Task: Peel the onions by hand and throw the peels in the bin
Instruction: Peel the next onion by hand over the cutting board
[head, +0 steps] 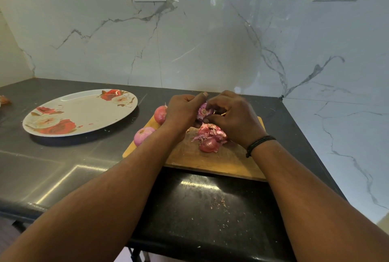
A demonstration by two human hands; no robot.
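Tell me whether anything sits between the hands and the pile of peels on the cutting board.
Nothing visible does. Both the left hand and the right hand hold the onion just above the pile of peels on the cutting board. No bin is in view, so that path cannot be judged.

Both arms reach forward, left hand (181,112) and right hand (233,118) meeting, fingers curled.
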